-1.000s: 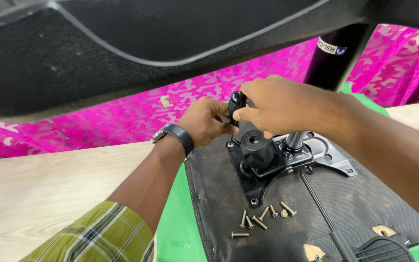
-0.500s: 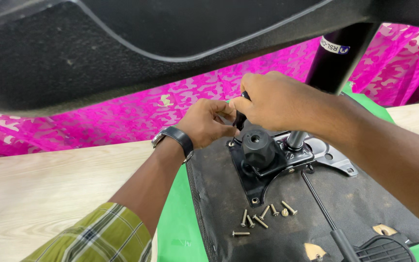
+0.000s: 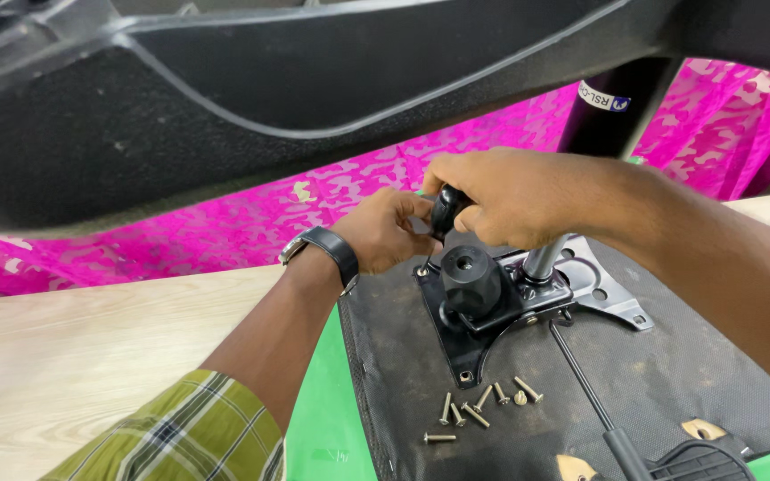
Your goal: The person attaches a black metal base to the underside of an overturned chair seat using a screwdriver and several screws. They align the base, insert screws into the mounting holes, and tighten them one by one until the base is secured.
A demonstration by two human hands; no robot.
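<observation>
We note both forearms reaching forward over the upturned seat base (image 3: 670,383), which lies on the wooden tabletop (image 3: 91,356) under a dark chair shell (image 3: 225,107). The metal mechanism plate (image 3: 528,298) sits directly below the hands. Right hand (image 3: 510,200) is curled closed around a small black knob (image 3: 446,209); left hand (image 3: 385,230) pinches the same knob from the side. Loose screws (image 3: 483,401) lie near, toward us.

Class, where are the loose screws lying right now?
In the head view, the loose screws lie lower centre on the dark seat underside, just below the black metal mechanism plate.
</observation>
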